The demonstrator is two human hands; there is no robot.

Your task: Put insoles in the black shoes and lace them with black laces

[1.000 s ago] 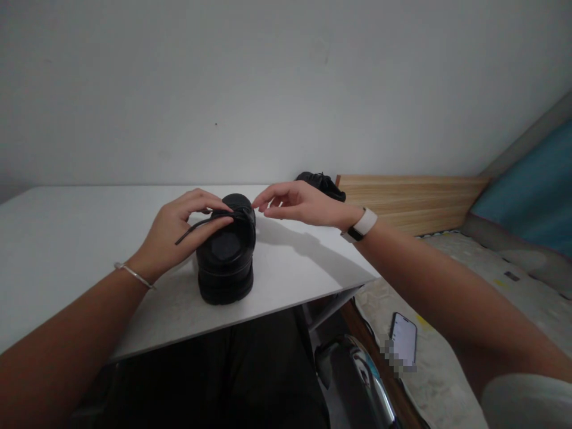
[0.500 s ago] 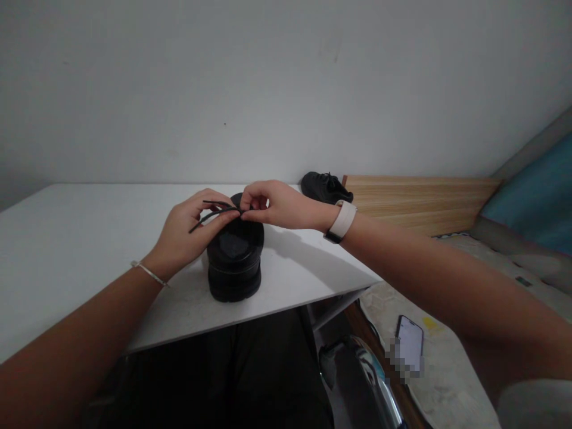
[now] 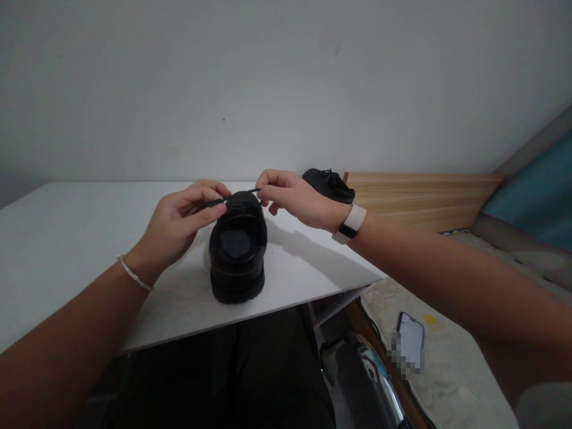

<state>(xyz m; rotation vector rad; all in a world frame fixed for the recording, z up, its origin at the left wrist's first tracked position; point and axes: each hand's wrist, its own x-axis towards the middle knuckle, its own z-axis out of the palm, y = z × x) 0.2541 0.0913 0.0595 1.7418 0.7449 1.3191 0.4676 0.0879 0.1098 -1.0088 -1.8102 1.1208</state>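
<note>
A black shoe (image 3: 238,256) stands on the white table with its heel toward me. Over its tongue a dark shoelace (image 3: 245,193) runs between my two hands. My left hand (image 3: 181,214), at the shoe's left side, pinches the lace between thumb and fingers. On the other side, my right hand (image 3: 292,196) has its fingertips closed on the lace's other part, just above the shoe opening. The front of the shoe is mostly hidden behind its own opening and my hands.
A second black shoe (image 3: 329,185) sits at the table's back right, by a wooden board (image 3: 415,199). The white table (image 3: 89,250) meets the wall behind. Lower right, a phone (image 3: 410,339) lies on a pale patterned cloth, near a shiny metal-edged object (image 3: 370,369).
My hands have moved apart, the left one leftward and the right one rightward. The lace ends that stuck out over my left hand are now drawn across the shoe.
</note>
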